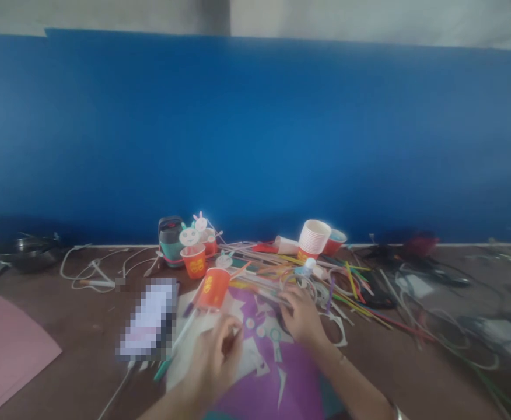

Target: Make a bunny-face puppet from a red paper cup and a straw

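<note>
My left hand [220, 356] is closed, fingertips pinched together over white paper; a tiny pale bit seems to show at the fingertips, too small to name. Just beyond it an orange-red paper cup [214, 289] lies tipped. My right hand [299, 312] reaches over the pile of craft items, its fingers bent downward near some thin sticks; what lies under the fingertips is hidden. Between the hands, small round cutouts [275, 335] and white paper scraps [282, 385] lie on a purple sheet [299, 373].
A blurred-out phone [148, 318] lies at left, near pink paper [10, 356]. Behind stand a stack of white cups [314, 236], a cup with a rabbit face [194, 261] and a teal-black container [171, 242]. Coloured sticks [369, 312] and cables spread right.
</note>
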Demonstrator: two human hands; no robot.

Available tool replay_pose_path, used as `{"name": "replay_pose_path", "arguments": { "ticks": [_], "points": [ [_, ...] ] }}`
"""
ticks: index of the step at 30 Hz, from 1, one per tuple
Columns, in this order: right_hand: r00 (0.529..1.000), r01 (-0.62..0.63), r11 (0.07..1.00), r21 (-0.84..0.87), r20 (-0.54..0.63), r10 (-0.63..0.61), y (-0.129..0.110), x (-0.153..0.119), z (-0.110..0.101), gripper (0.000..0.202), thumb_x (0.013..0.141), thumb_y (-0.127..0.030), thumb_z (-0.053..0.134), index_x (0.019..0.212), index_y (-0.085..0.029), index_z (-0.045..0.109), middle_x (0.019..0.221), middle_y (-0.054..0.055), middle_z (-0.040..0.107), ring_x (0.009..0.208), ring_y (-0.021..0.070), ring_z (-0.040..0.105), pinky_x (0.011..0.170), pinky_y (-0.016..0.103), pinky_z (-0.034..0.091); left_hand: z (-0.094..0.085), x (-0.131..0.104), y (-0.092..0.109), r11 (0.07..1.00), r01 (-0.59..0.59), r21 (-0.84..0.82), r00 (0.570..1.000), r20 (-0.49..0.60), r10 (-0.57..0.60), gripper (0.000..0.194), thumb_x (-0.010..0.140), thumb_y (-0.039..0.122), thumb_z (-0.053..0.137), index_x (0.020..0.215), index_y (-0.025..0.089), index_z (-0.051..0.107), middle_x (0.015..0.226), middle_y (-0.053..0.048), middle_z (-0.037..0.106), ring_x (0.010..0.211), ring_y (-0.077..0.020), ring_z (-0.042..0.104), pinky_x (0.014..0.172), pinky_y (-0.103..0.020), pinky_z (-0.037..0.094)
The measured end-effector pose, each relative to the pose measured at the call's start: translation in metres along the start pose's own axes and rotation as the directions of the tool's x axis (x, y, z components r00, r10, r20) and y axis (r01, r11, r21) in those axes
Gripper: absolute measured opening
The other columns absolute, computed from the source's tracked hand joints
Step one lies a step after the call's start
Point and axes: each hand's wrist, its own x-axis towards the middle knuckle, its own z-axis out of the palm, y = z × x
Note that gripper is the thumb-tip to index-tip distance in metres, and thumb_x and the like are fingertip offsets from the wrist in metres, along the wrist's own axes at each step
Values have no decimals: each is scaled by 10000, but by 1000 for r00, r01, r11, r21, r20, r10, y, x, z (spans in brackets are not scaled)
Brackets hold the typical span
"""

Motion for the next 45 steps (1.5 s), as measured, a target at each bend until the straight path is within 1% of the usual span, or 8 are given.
{"name": "replay_pose_path", "arguments": {
  "ticks": [4, 7, 13, 18, 22, 33, 40, 45],
  "points": [
    [1000, 2, 1000, 3, -12, -2, 1, -1, 2, 212, 789, -126, 503, 859, -191, 692, 937, 108, 672, 922, 278, 587, 867, 443, 467, -19, 23, -11, 979, 179, -93, 946, -258, -198, 175, 874, 348, 495, 951, 195, 528, 678, 12, 583, 601, -160, 582, 557, -251, 449],
    [1000, 20, 1000, 9, -20, -19, 1, -1, 2, 207, 795, -129, 503, 865, -194, 687, 948, 107, 666, 938, 274, 585, 875, 441, 465, -33, 36, -22, 975, 223, -6, 929, -300, -215, 277, 849, 396, 511, 1042, 200, 539, 907, -52, 628, 767, -214, 620, 659, -329, 510],
    [999, 29, 999, 39, -15, -29, 0, 1, -3, 221, 812, -123, 481, 898, -180, 677, 960, 115, 662, 977, 279, 578, 874, 436, 461, -37, 42, -35, 902, 239, 359, 962, -211, -171, 552, 844, 358, 502, 1341, 138, 407, 1209, -169, 578, 1108, -325, 562, 922, -464, 441],
    [999, 17, 999, 39, -27, -16, 0, 1, -5, 208, 811, -138, 485, 883, -187, 673, 977, 108, 664, 963, 275, 581, 874, 434, 451, -31, 48, -35, 785, 191, 589, 982, -111, -156, 588, 882, 372, 483, 1368, 57, 378, 1051, -189, 642, 992, -334, 612, 871, -452, 445],
    [999, 16, 999, 36, -29, -15, 0, 1, -5, 205, 801, -134, 489, 878, -188, 671, 982, 106, 664, 965, 276, 575, 873, 431, 449, -25, 55, -33, 728, 208, 653, 977, -99, -190, 549, 917, 351, 443, 1364, 40, 377, 1010, -193, 655, 963, -326, 632, 806, -409, 462],
    [1000, 19, 996, 87, -20, -17, -1, 1, -5, 180, 822, -139, 492, 849, -187, 663, 954, 103, 660, 950, 270, 574, 861, 420, 450, -14, 54, -29, 808, 293, 511, 956, -130, -264, 567, 927, 330, 433, 1428, 98, 306, 1180, -212, 609, 1055, -320, 629, 823, -389, 464],
    [996, 53, 983, 176, -79, -39, -2, 2, -6, 160, 846, -142, 503, 872, -192, 653, 933, 98, 669, 950, 262, 586, 846, 415, 461, -8, 49, -32, 946, 205, 252, 940, -319, -119, 649, 899, 406, 492, 1450, 149, 264, 1299, -199, 545, 1150, -315, 576, 902, -436, 468],
    [991, 105, 965, 240, -108, -81, -5, 2, -6, 142, 847, -125, 513, 852, -201, 633, 879, 76, 663, 910, 246, 595, 821, 404, 471, 4, 44, -33, 977, 205, 53, 901, -400, -167, 705, 857, 429, 556, 1453, 197, 259, 1332, -171, 503, 1168, -306, 544, 928, -460, 455]
  ]
}}
